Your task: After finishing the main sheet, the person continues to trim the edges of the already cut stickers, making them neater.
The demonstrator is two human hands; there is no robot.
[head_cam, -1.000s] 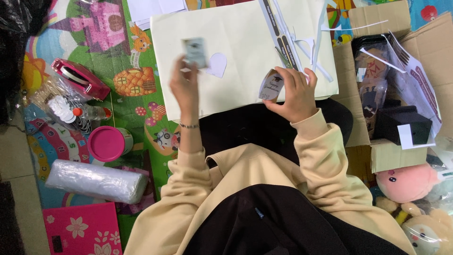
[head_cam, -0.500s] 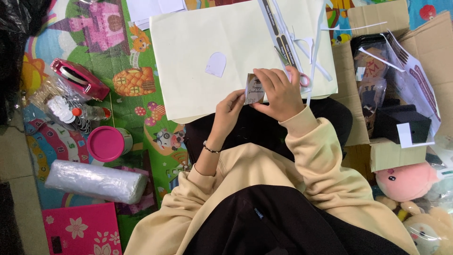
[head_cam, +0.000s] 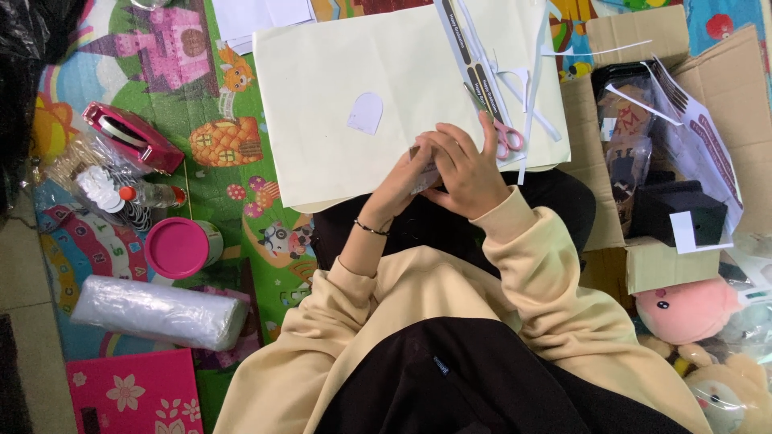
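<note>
**Both hands closed around a small paper piece at mid-frame**

The left hand [head_cam: 400,183] and the right hand [head_cam: 466,173] meet just above the centre of the frame, at the lower edge of a large cream sheet [head_cam: 322,88]. Between them sits a small paper piece [head_cam: 422,178], pale grey-white with a darker patch; only a sliver shows between the fingers, so its full outline and its long axis cannot be told. What shows of it lies roughly level with the lower edge of the sheet, facing up toward the camera.

The left hand's fingers curl in against the piece from the left, thumb side tucked under; a thin dark bracelet [head_cam: 371,229] circles that wrist. The right hand is cupped over the piece from the right, fingers bent and closed on it, knuckles up.

On the sheet, up and to the left of the hands, lies a small white arch-shaped cutout [head_cam: 366,113], rounded end toward the top of the frame. Just right of the right hand rest pink-handled scissors [head_cam: 505,137], among white paper strips [head_cam: 531,88].

At the left of the frame a pink tape dispenser [head_cam: 133,138], a pink-lidded jar [head_cam: 178,247] and a clear plastic roll [head_cam: 158,312] lie on a colourful play mat [head_cam: 233,193]. A cardboard box [head_cam: 708,120] fills the upper right.
</note>
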